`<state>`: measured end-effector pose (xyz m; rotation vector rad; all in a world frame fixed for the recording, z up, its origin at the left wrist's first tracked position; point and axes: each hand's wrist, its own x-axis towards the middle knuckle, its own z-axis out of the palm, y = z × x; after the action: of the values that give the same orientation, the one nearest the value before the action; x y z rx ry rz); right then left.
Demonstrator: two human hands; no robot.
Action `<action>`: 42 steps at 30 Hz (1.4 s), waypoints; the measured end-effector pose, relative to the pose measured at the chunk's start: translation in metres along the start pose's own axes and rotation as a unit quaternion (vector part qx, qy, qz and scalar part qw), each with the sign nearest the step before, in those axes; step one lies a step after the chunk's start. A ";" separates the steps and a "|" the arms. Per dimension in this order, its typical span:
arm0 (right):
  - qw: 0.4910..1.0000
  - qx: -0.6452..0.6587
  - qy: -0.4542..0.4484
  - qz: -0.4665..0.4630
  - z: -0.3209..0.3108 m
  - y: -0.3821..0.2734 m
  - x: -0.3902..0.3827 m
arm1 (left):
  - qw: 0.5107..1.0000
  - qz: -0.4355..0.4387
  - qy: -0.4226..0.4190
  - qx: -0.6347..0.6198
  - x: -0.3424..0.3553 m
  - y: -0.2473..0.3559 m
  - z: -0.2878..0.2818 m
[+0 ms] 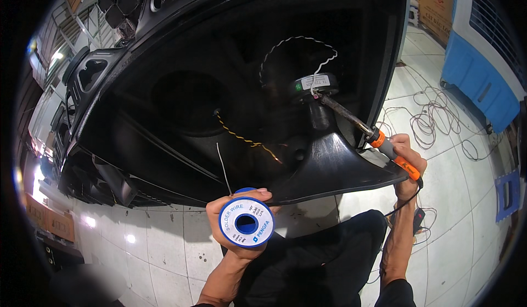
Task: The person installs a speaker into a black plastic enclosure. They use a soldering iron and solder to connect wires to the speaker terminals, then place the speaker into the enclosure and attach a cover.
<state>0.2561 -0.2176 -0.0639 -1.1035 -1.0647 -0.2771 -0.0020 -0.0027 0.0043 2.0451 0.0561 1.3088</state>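
Note:
My left hand (237,245) is wrapped round a spool of solder wire (230,235), blue-rimmed with a white label. A free length of solder (222,164) sticks up from it. In my right hand (409,152) is a soldering iron (387,147) with a grey and orange handle. Its tip reaches the terminal of a round speaker driver (324,82), where a white twisted wire (299,37) ends; whether they touch I cannot tell. The driver sits inside a large black speaker cabinet (351,159). A yellow and black twisted wire (236,134) with bare ends comes out of the cabinet's inner wall.
A blue and white appliance (477,76) stands at the right, with tangled cable (433,120) on the tiled floor (433,208) beside it. A blue plastic stool (507,197) is farther right. Cardboard boxes (436,5) stand behind, and more black cabinets (90,71) at the left.

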 end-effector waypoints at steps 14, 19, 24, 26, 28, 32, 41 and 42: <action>1.000 0.006 -0.014 -0.013 -0.001 0.001 0.002 | 1.000 0.007 0.002 0.005 -0.001 0.000 0.001; 1.000 0.013 -0.012 -0.010 0.000 0.001 0.003 | 1.000 0.006 -0.007 0.020 0.000 0.001 0.001; 1.000 0.021 -0.012 -0.009 0.001 0.002 0.002 | 1.000 0.007 -0.006 0.014 -0.001 -0.001 0.001; 1.000 0.022 -0.011 -0.010 0.001 0.003 0.001 | 1.000 0.006 0.000 0.001 -0.001 -0.001 0.002; 1.000 0.019 -0.015 -0.010 -0.001 0.005 0.000 | 1.000 0.006 0.000 0.004 0.000 0.000 0.003; 0.998 0.058 0.026 0.024 -0.001 0.011 -0.011 | 1.000 0.009 0.003 0.009 -0.002 0.000 0.004; 0.965 0.210 0.150 0.041 -0.036 -0.007 -0.064 | 0.998 0.047 -0.014 0.050 -0.003 0.000 0.007; 0.954 0.223 0.196 0.047 -0.039 -0.013 -0.074 | 0.998 0.045 -0.014 0.046 -0.004 -0.001 0.007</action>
<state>0.2321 -0.2780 -0.1180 -0.6522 -0.6709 -0.1574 0.0021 -0.0078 -0.0011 2.1652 0.0116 1.3529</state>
